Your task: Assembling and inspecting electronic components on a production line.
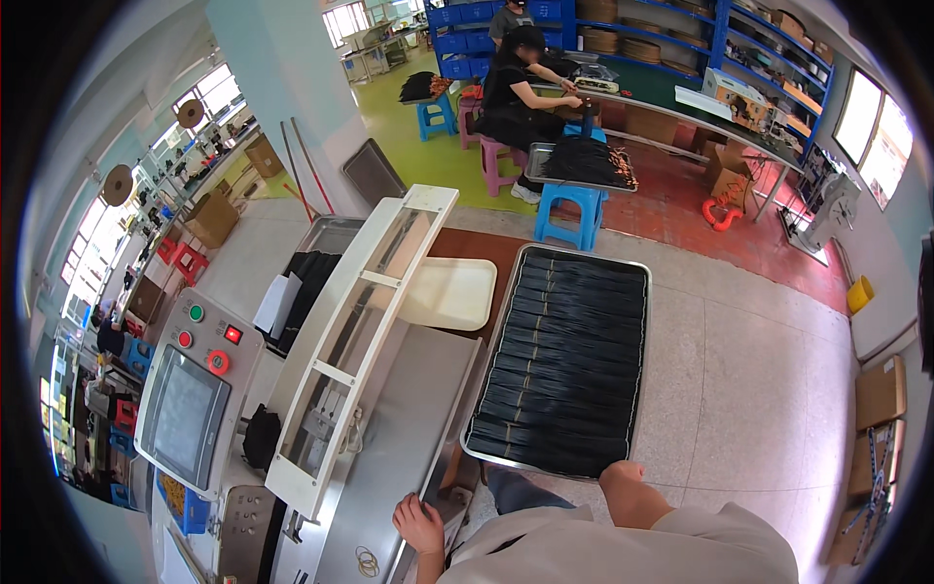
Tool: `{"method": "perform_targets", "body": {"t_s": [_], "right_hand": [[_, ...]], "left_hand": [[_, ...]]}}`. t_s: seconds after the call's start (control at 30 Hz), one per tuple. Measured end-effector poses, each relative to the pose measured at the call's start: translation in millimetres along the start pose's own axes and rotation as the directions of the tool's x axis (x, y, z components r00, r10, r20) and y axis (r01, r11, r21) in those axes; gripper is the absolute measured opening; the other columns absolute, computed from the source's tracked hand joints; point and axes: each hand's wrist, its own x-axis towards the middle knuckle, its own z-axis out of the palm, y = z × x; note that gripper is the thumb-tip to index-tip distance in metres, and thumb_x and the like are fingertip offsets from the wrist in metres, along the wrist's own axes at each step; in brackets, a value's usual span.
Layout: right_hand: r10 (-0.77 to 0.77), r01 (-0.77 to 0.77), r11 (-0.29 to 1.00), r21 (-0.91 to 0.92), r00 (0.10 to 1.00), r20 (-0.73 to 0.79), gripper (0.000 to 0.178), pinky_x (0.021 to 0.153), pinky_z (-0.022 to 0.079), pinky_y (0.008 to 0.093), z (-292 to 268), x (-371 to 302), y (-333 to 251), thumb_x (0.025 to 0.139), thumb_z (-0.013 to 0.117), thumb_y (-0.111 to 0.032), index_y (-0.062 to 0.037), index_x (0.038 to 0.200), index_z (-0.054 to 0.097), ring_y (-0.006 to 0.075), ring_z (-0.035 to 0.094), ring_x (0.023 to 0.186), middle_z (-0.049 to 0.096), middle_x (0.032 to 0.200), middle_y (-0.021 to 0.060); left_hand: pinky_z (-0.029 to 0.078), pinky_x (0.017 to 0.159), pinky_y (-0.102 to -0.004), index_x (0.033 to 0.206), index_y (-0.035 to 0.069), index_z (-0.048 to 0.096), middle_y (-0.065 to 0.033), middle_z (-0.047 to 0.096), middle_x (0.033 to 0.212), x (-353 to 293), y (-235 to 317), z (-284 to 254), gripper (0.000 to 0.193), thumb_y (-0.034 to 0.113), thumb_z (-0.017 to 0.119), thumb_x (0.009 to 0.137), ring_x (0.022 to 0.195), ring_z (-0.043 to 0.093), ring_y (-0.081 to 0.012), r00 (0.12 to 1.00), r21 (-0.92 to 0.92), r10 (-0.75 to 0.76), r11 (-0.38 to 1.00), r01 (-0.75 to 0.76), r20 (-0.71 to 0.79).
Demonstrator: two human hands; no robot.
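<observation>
A metal tray (646, 321) full of black cable bundles (569, 360), laid in rows and tied with thin yellowish bands, is in front of me. My right hand (621, 470) is at its near right corner, fingers curled at the rim and partly hidden. My left hand (418, 524) hangs over the front edge of the machine's steel worktop (389, 438), fingers loosely bent and slightly apart, with nothing seen in it. Several yellow rubber bands (367, 562) lie on that worktop nearby. Above the worktop stretches a long white machine cover (365, 341) with clear windows.
At left stands a control panel (185, 389) with a screen and buttons. A cream tray (457, 292) lies beyond the worktop. Farther off, a seated person (520, 92) works beside another cable-filled tray (584, 183) on a blue stool (572, 216). Cardboard boxes (876, 399) stand along the right wall.
</observation>
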Motion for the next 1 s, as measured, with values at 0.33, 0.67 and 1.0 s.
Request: {"method": "perform_targets", "body": {"t_s": [0.33, 0.67, 1.0], "right_hand": [[-0.056, 0.061, 0.891, -0.451, 0.998, 0.025, 0.039, 0.094, 0.046, 0.0298, 29.6, 42.7, -6.6, 0.090, 0.043, -0.021, -0.0070, 0.127, 0.045, 0.0178, 0.061, 0.106, 0.063, 0.115, 0.0075], [-0.046, 0.070, 0.716, -0.695, 0.998, 0.053, 0.039, 0.092, 0.047, 0.0294, 55.5, 70.5, -9.9, 0.090, 0.045, -0.023, -0.0073, 0.125, 0.047, 0.0173, 0.063, 0.103, 0.064, 0.111, 0.0070], [-0.016, 0.060, 0.742, -0.668, 0.997, 0.072, 0.039, 0.090, 0.049, 0.0293, 53.9, 70.9, -10.4, 0.090, 0.045, -0.024, -0.0063, 0.125, 0.045, 0.0181, 0.063, 0.102, 0.065, 0.110, 0.0070]], "left_hand": [[0.039, 0.087, -0.0442, 0.102, 0.003, 0.054, -0.0117, 0.057, 0.106, -0.7, -1.7, 1.1, 0.027, 0.010, 0.058, 0.076, 0.100, 0.052, -0.0307, 1.000, -0.008, -0.008, 1.000, 0.008, 0.008], [0.038, 0.088, -0.0442, 0.102, 0.003, 0.054, -0.0114, 0.056, 0.106, -0.5, -1.7, -0.3, 0.027, 0.010, 0.058, 0.076, 0.101, 0.052, -0.0309, 1.000, -0.004, -0.014, 1.000, 0.014, 0.014], [0.039, 0.088, -0.0441, 0.102, 0.002, 0.054, -0.0119, 0.057, 0.106, -0.5, -0.8, -1.6, 0.027, 0.011, 0.058, 0.077, 0.101, 0.052, -0.0311, 0.999, -0.001, -0.017, 1.000, 0.017, 0.027]]}}
